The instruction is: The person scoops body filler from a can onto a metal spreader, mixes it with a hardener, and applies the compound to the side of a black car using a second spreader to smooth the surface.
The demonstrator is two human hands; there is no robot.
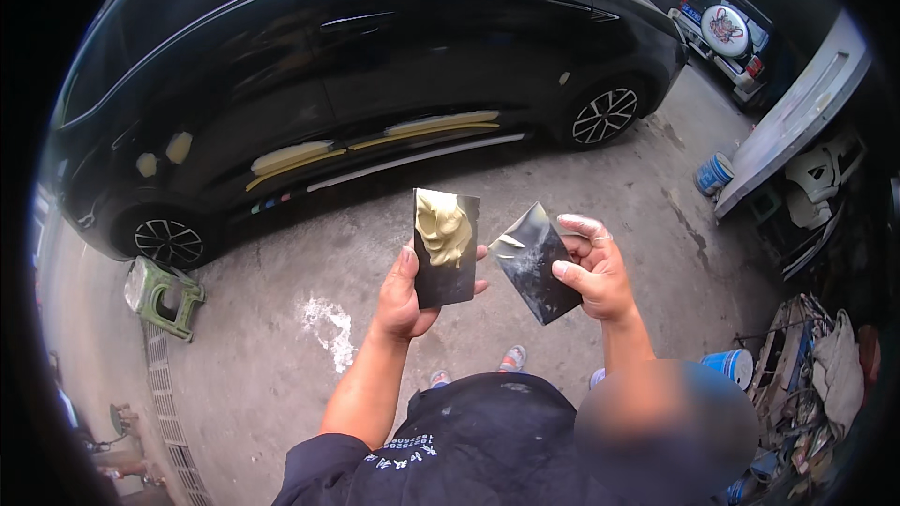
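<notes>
My left hand (pixel 405 295) grips a dark rectangular plate (pixel 444 285) carrying a thick lump of pale yellow paste (pixel 439 223). Just to its right, my right hand (pixel 595 274) holds a second dark flat plate (pixel 536 276), tilted, with a smear of paste near its upper left corner and whitish residue on its face. The two plates are apart. Beyond them stands a black car (pixel 412 56); pale yellow patches (pixel 441 124) lie along its lower doors and near the rear wheel.
A green plastic stool (pixel 159 295) stands by the rear wheel, beside a floor drain grate (pixel 164 394). At right are blue buckets (pixel 714 173), a leaning white panel (pixel 792 122) and piled scrap (pixel 797 356). Another vehicle (pixel 727 37) is parked behind. The concrete floor (pixel 253 328) has white stains.
</notes>
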